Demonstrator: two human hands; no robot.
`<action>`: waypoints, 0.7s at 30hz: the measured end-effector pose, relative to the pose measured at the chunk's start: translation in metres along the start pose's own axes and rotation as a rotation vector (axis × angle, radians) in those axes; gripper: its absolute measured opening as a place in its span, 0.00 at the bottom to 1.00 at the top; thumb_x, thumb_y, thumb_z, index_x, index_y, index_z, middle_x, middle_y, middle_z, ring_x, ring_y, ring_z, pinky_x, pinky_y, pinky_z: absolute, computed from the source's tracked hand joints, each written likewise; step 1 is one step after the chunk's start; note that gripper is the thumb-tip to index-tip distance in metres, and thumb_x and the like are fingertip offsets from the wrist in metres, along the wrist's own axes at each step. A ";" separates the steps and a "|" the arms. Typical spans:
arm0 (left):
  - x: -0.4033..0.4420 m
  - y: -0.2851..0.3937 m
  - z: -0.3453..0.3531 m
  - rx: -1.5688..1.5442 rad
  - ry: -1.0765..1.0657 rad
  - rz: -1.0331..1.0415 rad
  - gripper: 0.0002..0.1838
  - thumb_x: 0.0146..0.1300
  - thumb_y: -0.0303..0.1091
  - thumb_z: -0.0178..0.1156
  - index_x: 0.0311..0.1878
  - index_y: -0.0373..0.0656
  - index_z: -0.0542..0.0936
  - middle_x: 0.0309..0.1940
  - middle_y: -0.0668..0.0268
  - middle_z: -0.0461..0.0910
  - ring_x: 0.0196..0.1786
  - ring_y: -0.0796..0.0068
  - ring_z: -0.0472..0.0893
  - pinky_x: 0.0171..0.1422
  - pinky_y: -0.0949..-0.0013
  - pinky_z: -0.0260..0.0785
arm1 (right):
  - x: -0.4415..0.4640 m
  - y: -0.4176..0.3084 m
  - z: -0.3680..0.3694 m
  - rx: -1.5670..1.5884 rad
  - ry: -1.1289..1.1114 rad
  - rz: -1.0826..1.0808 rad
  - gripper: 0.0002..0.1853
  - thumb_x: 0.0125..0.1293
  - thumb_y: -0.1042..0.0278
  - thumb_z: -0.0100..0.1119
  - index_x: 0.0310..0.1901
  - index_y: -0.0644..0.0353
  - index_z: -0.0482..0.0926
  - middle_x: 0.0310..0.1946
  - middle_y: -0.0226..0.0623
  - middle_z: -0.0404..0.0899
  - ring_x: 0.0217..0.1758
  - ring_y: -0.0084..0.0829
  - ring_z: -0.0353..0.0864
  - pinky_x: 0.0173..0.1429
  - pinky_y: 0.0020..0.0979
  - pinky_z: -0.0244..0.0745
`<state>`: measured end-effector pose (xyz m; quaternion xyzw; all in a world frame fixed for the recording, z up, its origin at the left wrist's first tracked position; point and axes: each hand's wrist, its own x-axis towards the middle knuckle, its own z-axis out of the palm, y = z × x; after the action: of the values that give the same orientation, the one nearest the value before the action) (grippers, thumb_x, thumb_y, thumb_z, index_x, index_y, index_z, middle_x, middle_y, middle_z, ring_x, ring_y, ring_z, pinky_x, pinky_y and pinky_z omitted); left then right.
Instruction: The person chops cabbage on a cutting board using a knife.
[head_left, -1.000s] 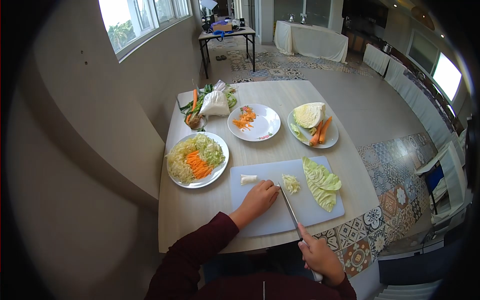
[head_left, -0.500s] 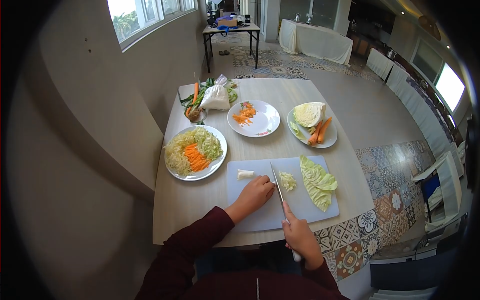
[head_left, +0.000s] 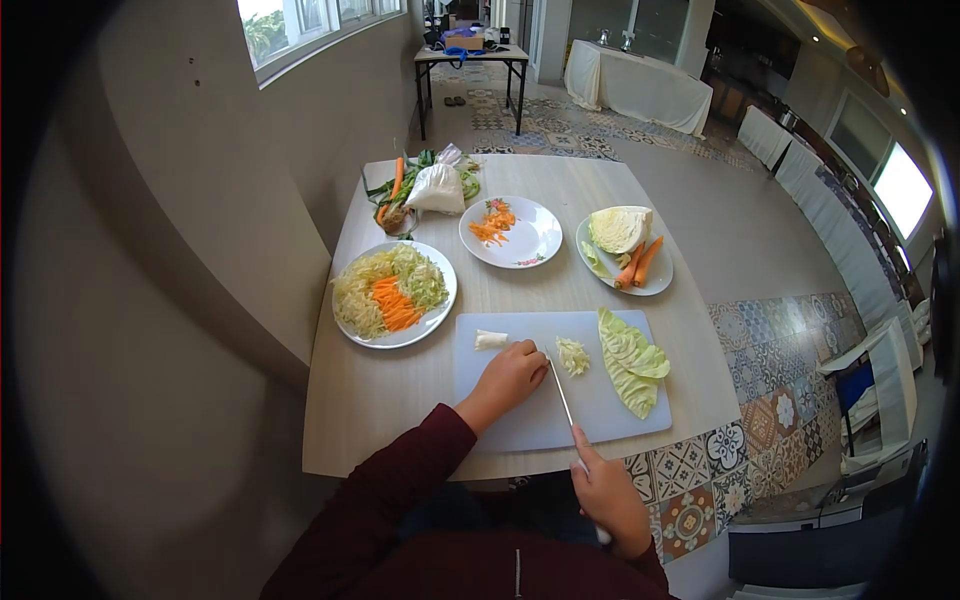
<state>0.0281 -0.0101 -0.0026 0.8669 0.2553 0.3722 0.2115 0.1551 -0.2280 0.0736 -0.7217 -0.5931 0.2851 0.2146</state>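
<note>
My right hand (head_left: 610, 497) grips a kitchen knife (head_left: 563, 397) by its pale handle, the blade slanting up and left over the white cutting board (head_left: 520, 432). Just left of the blade tip, my left hand (head_left: 508, 380) rests on the board with fingers curled down; whatever lies under them is hidden. A small heap of shredded cabbage (head_left: 572, 356) lies right of the blade. Farther right is a large pale green cabbage leaf (head_left: 632, 365). Behind my left hand sits a short white piece (head_left: 491, 340), perhaps a vegetable stalk.
A plate (head_left: 437, 318) of shredded cabbage and carrot stands left. Behind the board are a plate (head_left: 540, 240) with carrot scraps and a plate (head_left: 655, 288) with cut cabbage (head_left: 620, 229) and carrots (head_left: 648, 262). A bag of white contents (head_left: 437, 190) and vegetables lie far left, near the wall.
The knife tip has come back toward me and sits lower beside my left fingers. My left hand stays in nearly the same place on the board. The whole view has shifted slightly.
</note>
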 end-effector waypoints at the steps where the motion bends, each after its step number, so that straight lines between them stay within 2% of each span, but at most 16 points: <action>1: 0.000 0.000 0.000 -0.009 -0.002 -0.002 0.05 0.61 0.28 0.65 0.32 0.37 0.82 0.33 0.56 0.78 0.36 0.50 0.80 0.43 0.53 0.75 | -0.002 0.000 -0.002 0.021 -0.006 -0.002 0.30 0.74 0.69 0.50 0.77 0.58 0.62 0.15 0.47 0.78 0.15 0.38 0.81 0.26 0.38 0.80; 6: 0.000 -0.001 0.000 -0.030 -0.045 -0.064 0.05 0.60 0.27 0.66 0.32 0.38 0.80 0.32 0.56 0.78 0.38 0.51 0.80 0.44 0.52 0.74 | -0.010 0.001 -0.007 0.120 -0.038 0.034 0.32 0.74 0.69 0.52 0.78 0.53 0.62 0.15 0.40 0.77 0.15 0.31 0.81 0.25 0.33 0.80; 9: 0.000 -0.004 0.000 -0.006 -0.047 -0.038 0.07 0.61 0.29 0.66 0.31 0.37 0.79 0.32 0.55 0.78 0.36 0.50 0.80 0.42 0.53 0.74 | -0.004 -0.005 -0.005 0.263 -0.040 0.116 0.31 0.74 0.69 0.53 0.78 0.50 0.63 0.15 0.34 0.75 0.15 0.26 0.79 0.25 0.31 0.79; 12: 0.000 -0.003 0.000 -0.019 -0.028 -0.030 0.06 0.61 0.29 0.66 0.32 0.37 0.80 0.32 0.55 0.78 0.36 0.50 0.80 0.42 0.53 0.74 | 0.002 -0.014 -0.005 0.280 -0.010 0.142 0.29 0.72 0.67 0.52 0.74 0.61 0.66 0.19 0.55 0.79 0.22 0.46 0.85 0.34 0.43 0.81; 15: 0.000 -0.004 0.001 -0.037 -0.030 -0.020 0.05 0.61 0.29 0.66 0.34 0.37 0.81 0.33 0.55 0.79 0.37 0.50 0.81 0.43 0.53 0.75 | 0.003 -0.003 -0.004 0.281 0.008 0.109 0.31 0.73 0.69 0.53 0.77 0.49 0.65 0.15 0.33 0.74 0.15 0.24 0.77 0.24 0.30 0.78; 18: 0.000 -0.002 0.002 -0.037 -0.032 -0.024 0.04 0.62 0.28 0.66 0.36 0.38 0.83 0.34 0.55 0.80 0.39 0.51 0.82 0.44 0.54 0.76 | 0.005 0.016 0.002 0.184 0.065 0.030 0.31 0.73 0.70 0.53 0.77 0.49 0.64 0.15 0.33 0.74 0.15 0.24 0.77 0.24 0.30 0.78; 21: 0.000 -0.003 0.004 -0.017 -0.039 -0.012 0.04 0.62 0.28 0.66 0.36 0.38 0.83 0.35 0.55 0.81 0.40 0.52 0.82 0.45 0.55 0.76 | 0.004 0.016 0.000 0.196 0.066 0.066 0.31 0.73 0.70 0.52 0.77 0.50 0.65 0.16 0.33 0.74 0.15 0.24 0.77 0.24 0.29 0.78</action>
<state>0.0301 -0.0086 -0.0063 0.8706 0.2532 0.3561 0.2260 0.1676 -0.2271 0.0627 -0.7255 -0.5308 0.3246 0.2942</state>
